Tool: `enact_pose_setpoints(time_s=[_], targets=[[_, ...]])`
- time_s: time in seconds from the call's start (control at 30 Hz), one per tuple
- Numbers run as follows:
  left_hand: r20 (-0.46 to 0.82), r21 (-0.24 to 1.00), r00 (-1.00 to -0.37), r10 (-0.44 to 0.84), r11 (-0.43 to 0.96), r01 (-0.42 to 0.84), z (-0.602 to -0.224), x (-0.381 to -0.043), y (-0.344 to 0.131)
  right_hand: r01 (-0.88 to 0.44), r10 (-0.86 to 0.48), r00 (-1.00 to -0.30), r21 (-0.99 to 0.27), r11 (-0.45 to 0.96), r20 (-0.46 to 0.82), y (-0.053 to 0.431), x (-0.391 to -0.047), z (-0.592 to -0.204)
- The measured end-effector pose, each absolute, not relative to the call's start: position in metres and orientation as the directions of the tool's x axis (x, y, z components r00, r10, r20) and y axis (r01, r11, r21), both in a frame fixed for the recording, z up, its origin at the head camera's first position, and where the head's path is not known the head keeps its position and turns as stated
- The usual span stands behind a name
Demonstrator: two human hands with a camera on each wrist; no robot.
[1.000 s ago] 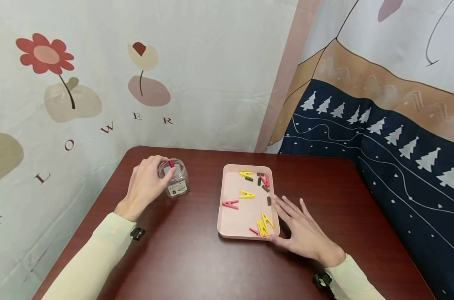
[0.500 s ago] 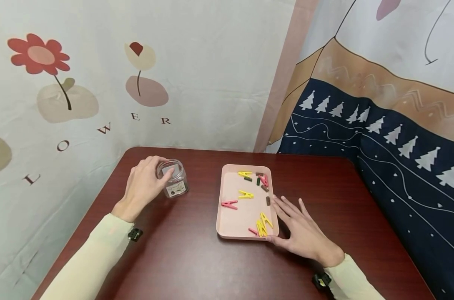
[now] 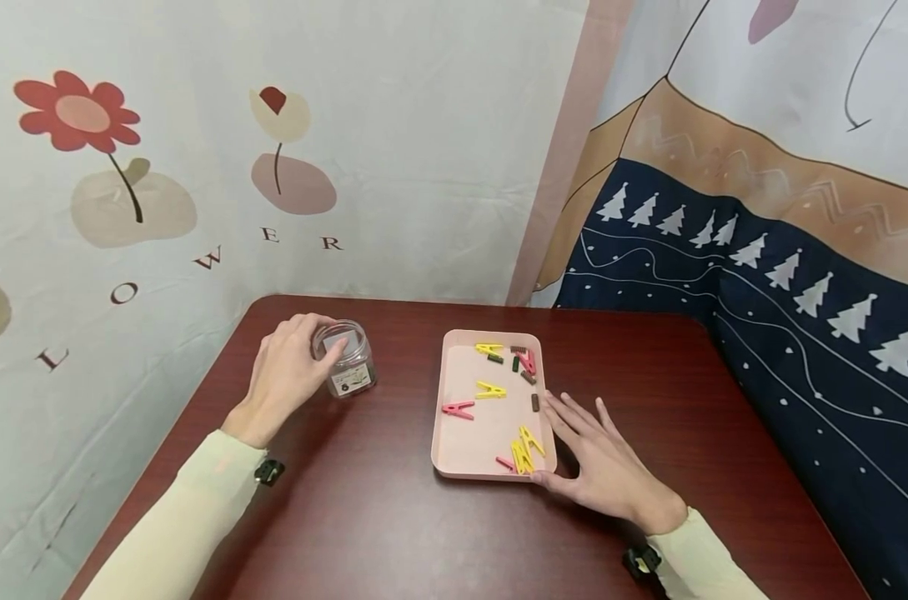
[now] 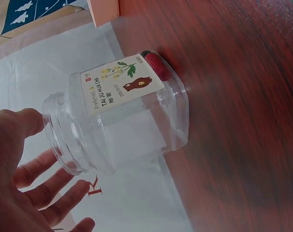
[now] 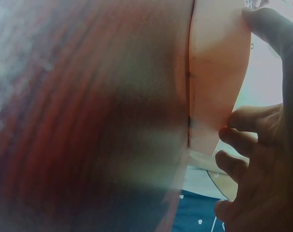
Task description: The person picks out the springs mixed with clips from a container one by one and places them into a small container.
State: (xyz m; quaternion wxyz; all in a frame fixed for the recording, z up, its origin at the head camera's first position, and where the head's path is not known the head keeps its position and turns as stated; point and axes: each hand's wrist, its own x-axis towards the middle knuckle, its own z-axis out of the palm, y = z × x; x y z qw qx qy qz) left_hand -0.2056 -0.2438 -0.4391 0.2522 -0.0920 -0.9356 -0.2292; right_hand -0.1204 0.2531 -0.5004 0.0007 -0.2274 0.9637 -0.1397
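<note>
In the head view, a clear plastic jar (image 3: pixel 359 358) with a paper label stands upright at the back left. My left hand (image 3: pixel 288 375) is at its open mouth, thumb and fingers spread and nothing visible between them. In the left wrist view, the thumb is at the jar's rim (image 4: pixel 52 130). A red ribbed coil, like a small spring (image 4: pixel 157 66), lies at the jar's bottom with something dark beside it. My right hand (image 3: pixel 611 467), fingers outstretched, rests against the right side of a pink tray (image 3: pixel 464 454). Yellow clothespins (image 3: pixel 491 390) and pink clothespins (image 3: pixel 458 409) lie inside.
Several small dark green and brown spring-like coils (image 3: pixel 534 402) also lie in the tray, mostly along its right side. The reddish-brown table (image 3: pixel 363 517) meets a pale printed curtain (image 3: pixel 423 167) behind and a dark blue printed cloth (image 3: pixel 799 358) at the right.
The red coil that my left hand pinched over the jar's mouth a second ago is gone from its fingertips. Both hands, the jar and the tray stay in place; the view shifts slightly.
</note>
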Motion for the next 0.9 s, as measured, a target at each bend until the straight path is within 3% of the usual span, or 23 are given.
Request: enact_pose_setpoints(time_s=[0.4, 0.9], targets=[[0.537, 0.375, -0.84, 0.073, 0.872, 0.316, -0.435, -0.203, -0.235, -0.444, -0.442, -0.894, -0.258, 0.858, 0.067, 0.254, -0.121, -0.5], [0.6, 0.347, -0.782, 0.167, 0.827, 0.443, -0.427, -0.199, -0.202, -0.452, -0.449, -0.89, -0.255, 0.855, 0.073, 0.254, -0.12, -0.499]])
